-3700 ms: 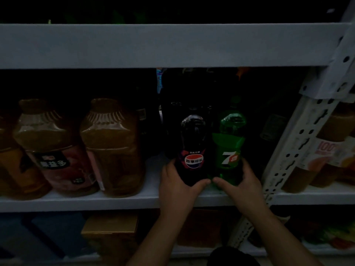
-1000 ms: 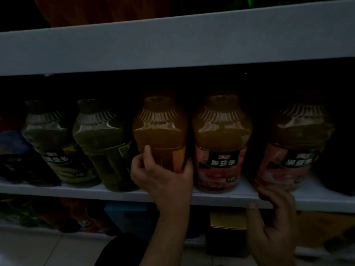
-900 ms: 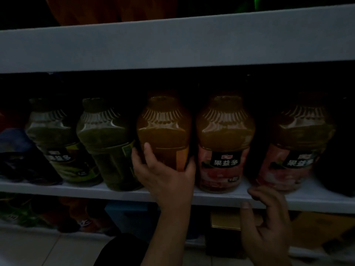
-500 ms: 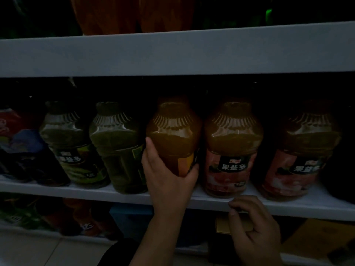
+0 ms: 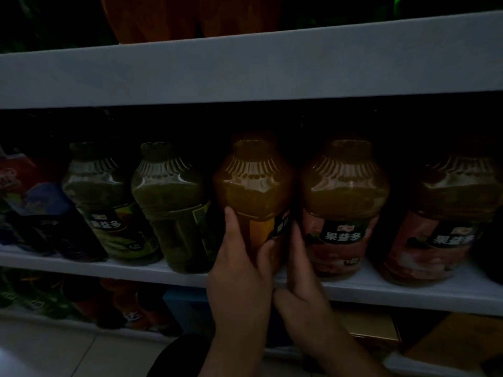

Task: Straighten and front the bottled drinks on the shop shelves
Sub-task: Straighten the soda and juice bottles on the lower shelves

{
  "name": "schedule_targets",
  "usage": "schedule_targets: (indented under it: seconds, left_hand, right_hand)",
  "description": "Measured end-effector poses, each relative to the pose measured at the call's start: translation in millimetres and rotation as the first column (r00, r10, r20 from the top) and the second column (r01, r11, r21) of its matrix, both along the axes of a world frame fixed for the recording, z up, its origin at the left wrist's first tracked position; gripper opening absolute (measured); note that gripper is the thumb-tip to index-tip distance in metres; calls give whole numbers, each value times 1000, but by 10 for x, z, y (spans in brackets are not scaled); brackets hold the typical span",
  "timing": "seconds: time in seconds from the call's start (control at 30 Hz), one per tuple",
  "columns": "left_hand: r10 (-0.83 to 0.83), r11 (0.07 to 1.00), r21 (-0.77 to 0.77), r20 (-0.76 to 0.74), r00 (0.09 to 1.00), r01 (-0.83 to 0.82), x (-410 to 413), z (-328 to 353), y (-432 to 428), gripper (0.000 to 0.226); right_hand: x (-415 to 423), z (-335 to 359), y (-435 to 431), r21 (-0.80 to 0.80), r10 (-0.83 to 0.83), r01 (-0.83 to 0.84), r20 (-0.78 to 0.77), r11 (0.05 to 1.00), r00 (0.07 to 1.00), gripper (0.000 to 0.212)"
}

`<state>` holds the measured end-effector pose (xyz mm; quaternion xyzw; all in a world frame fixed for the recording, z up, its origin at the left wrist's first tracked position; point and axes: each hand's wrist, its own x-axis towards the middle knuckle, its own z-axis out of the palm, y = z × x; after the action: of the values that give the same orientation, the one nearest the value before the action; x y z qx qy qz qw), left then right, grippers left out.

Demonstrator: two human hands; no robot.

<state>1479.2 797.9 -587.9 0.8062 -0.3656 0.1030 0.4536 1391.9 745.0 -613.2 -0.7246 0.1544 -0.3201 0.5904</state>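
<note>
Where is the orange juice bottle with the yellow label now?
Head view, centre: the orange juice bottle stands on the white shelf between a green juice bottle, left, and a pink-labelled bottle, right.

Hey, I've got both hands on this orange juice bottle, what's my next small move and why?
Probably turn the orange bottle until its label faces front. The left hand grips it and the right hand presses its right side, but the label's brand patch sits at the bottle's right edge, while the red-label bottle beside it shows its label squarely.
</note>
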Motion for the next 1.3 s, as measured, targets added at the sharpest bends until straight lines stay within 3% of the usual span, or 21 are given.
schedule_targets:
  seconds: [0.13,0.23,0.33,0.47,0.57,0.7,0.9,1.0,1.07,1.13,1.23,1.3]
  left_hand:
    - [-13,995,-99,-47,999,9,59,-20,29,82]
    - [-61,988,-149,-142,988,39,84,-109,44,80]
    - [3,986,-165,-90,996,-18,116,-191,45,73]
    - [29,980,-191,-103,994,-48,57,-284,48,62]
    - [-75,986,-156,-164,984,50,37,-357,80,76]
    - [-105,986,-148,-167,980,81,99,-395,90,85]
    - [-176,977,-161,-230,957,141,272,-321,62,86]
    - [-333,942,-145,-278,901,303,487,-188,102,85]
    - [-324,940,61,-161,932,337,582,-115,189,85]
    - [-193,966,185,60,979,179,590,-64,282,72]
    - [-91,995,54,94,991,86,463,-25,340,44]
    - [-106,994,-25,48,993,108,423,-43,319,41]
  right_hand:
    - [49,92,-43,140,67,-82,109,987,992,98]
    - [120,207,-94,226,-5,-42,201,973,980,77]
    - [195,265,-154,304,-87,33,166,952,982,62]
    - [302,320,-145,390,-86,30,125,920,988,77]
    - [346,349,-102,473,-50,-52,201,880,978,81]
    - [342,395,-23,470,-66,-32,191,882,979,78]
    - [348,365,215,422,-182,131,82,897,980,98]
    - [312,330,408,390,-245,231,-15,891,969,70]
    - [241,321,412,353,-271,275,-62,894,961,59]
    - [177,337,355,309,-296,323,-133,894,946,57]
    - [156,349,273,302,-284,314,-142,900,948,73]
    - [187,336,247,277,-292,313,-118,908,949,84]
